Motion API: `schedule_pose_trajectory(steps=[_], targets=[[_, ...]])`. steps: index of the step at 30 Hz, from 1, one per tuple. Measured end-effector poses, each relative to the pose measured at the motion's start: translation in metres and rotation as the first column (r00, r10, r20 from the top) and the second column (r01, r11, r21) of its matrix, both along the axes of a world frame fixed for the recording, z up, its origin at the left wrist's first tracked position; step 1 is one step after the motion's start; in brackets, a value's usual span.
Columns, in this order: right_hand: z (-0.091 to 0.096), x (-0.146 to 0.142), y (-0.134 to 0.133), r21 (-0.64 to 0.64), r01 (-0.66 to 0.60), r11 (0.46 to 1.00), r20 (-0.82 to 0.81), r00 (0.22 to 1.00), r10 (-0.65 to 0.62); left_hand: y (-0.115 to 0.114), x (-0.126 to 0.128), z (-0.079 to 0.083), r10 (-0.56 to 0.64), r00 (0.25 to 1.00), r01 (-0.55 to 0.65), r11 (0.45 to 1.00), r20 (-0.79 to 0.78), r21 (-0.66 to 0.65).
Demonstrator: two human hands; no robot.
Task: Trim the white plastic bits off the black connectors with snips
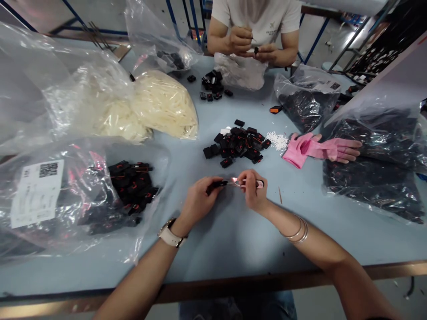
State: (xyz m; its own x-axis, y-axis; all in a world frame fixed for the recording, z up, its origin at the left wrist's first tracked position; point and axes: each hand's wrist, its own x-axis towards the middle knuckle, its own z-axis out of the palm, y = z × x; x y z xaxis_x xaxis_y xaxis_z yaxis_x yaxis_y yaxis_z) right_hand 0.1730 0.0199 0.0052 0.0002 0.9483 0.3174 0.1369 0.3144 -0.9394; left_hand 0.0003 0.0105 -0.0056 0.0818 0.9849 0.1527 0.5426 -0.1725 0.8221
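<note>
My left hand [201,198] pinches a small black plastic part [218,183] between thumb and fingers. My right hand [255,190] is closed round a slim metal tool [259,184] with a pale pinkish end; its exact kind is too small to make out. The tool's thin tip points left and meets or nearly meets the black part, with a reddish-white glint there. Just beyond both hands lies a loose pile of black plastic parts [238,144], some with orange-red marks. Beside that pile is a scatter of tiny white pieces [277,141].
Pink gloves [300,151] lie at the right, near bags of black parts [373,186]. At the left stand an opened bag of black parts [131,186] and a bag of cream-coloured strips [163,104]. Across the table a co-worker [255,26] handles a small black part.
</note>
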Motion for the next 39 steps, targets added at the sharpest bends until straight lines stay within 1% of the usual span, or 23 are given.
schedule_pose_trajectory(steps=[1, 2, 3, 4, 5, 6, 7, 8, 9, 10, 11, 13, 16, 19, 22, 23, 24, 27, 29, 32, 34, 37, 39], targets=[[0.000, 0.001, 0.001, 0.000, 0.021, 1.000, -0.008, 1.000, -0.021, 0.000, 0.001, 0.002, 0.032, 0.998, -0.032, 0.999, 0.060, -0.002], [-0.001, 0.001, 0.001, -0.006, 0.036, 0.999, -0.007, 0.999, -0.036, -0.001, 0.002, 0.005, 0.083, 0.984, -0.084, 0.996, 0.155, 0.002], [-0.001, 0.002, 0.002, -0.016, 0.042, 0.999, -0.005, 0.999, -0.042, -0.001, 0.002, 0.008, 0.153, 0.947, -0.162, 0.987, 0.284, 0.011], [-0.001, 0.002, 0.002, -0.029, 0.041, 0.999, -0.005, 0.999, -0.041, 0.000, 0.002, 0.012, 0.224, 0.869, -0.258, 0.966, 0.442, 0.018], [-0.001, 0.002, 0.003, -0.042, 0.034, 0.999, -0.008, 0.999, -0.034, 0.000, 0.001, 0.015, 0.275, 0.747, -0.358, 0.934, 0.606, 0.016], [-0.002, 0.002, 0.002, -0.055, 0.022, 0.998, -0.012, 1.000, -0.023, 0.001, -0.002, 0.019, 0.300, 0.600, -0.449, 0.893, 0.741, 0.002], [-0.003, 0.002, 0.002, -0.066, 0.008, 0.998, -0.014, 1.000, -0.009, 0.002, -0.004, 0.022, 0.303, 0.466, -0.506, 0.862, 0.831, -0.030], [-0.004, 0.002, 0.002, -0.074, -0.007, 0.997, -0.015, 1.000, 0.005, 0.003, -0.007, 0.024, 0.307, 0.363, -0.530, 0.845, 0.880, -0.077], [-0.005, 0.002, 0.001, -0.077, -0.019, 0.997, -0.011, 1.000, 0.018, 0.003, -0.010, 0.025, 0.324, 0.288, -0.528, 0.839, 0.901, -0.133], [-0.006, 0.002, 0.001, -0.076, -0.030, 0.997, -0.003, 1.000, 0.030, 0.004, -0.012, 0.026, 0.345, 0.240, -0.521, 0.834, 0.907, -0.180], [-0.007, 0.002, 0.000, -0.072, -0.039, 0.997, 0.006, 0.999, 0.040, 0.005, -0.014, 0.027, 0.366, 0.211, -0.512, 0.831, 0.906, -0.217], [-0.008, 0.003, 0.000, -0.070, -0.053, 0.996, 0.014, 0.998, 0.054, 0.005, -0.015, 0.027, 0.392, 0.189, -0.514, 0.820, 0.900, -0.250], [-0.008, 0.004, 0.000, -0.077, -0.072, 0.994, 0.018, 0.997, 0.073, 0.006, -0.017, 0.031, 0.385, 0.175, -0.534, 0.810, 0.906, -0.241], [-0.007, 0.004, 0.000, -0.060, -0.076, 0.995, 0.037, 0.996, 0.078, 0.009, -0.022, 0.035, 0.386, 0.140, -0.582, 0.777, 0.912, -0.240], [-0.005, 0.004, 0.001, -0.040, -0.089, 0.995, 0.057, 0.994, 0.091, 0.012, -0.032, 0.035, 0.447, 0.066, -0.598, 0.734, 0.892, -0.323], [-0.005, 0.004, 0.001, -0.034, -0.095, 0.995, 0.062, 0.993, 0.097, 0.013, -0.035, 0.033, 0.460, 0.063, -0.599, 0.728, 0.886, -0.335], [-0.004, 0.004, 0.001, -0.028, -0.102, 0.994, 0.068, 0.992, 0.104, 0.013, -0.038, 0.032, 0.468, 0.086, -0.599, 0.729, 0.879, -0.330], [-0.004, 0.005, 0.002, -0.003, -0.099, 0.995, 0.083, 0.992, 0.099, 0.013, -0.045, 0.029, 0.459, 0.218, -0.605, 0.756, 0.861, -0.250], [-0.003, 0.005, 0.001, 0.007, -0.090, 0.996, 0.090, 0.992, 0.089, 0.012, -0.047, 0.029, 0.436, 0.259, -0.622, 0.758, 0.862, -0.197], [0.000, 0.004, 0.001, -0.006, -0.090, 0.996, 0.093, 0.992, 0.090, 0.014, -0.051, 0.033, 0.447, 0.295, -0.674, 0.723, 0.844, -0.148], [0.001, 0.003, 0.001, -0.017, -0.097, 0.995, 0.099, 0.990, 0.098, 0.016, -0.053, 0.036, 0.448, 0.298, -0.693, 0.709, 0.843, -0.131], [0.003, 0.004, 0.001, -0.007, -0.109, 0.994, 0.122, 0.987, 0.109, 0.019, -0.058, 0.035, 0.444, 0.233, -0.705, 0.690, 0.865, -0.165], [0.003, 0.005, 0.001, 0.014, -0.124, 0.992, 0.128, 0.984, 0.122, 0.021, -0.062, 0.031, 0.492, 0.206, -0.716, 0.665, 0.846, -0.212]])
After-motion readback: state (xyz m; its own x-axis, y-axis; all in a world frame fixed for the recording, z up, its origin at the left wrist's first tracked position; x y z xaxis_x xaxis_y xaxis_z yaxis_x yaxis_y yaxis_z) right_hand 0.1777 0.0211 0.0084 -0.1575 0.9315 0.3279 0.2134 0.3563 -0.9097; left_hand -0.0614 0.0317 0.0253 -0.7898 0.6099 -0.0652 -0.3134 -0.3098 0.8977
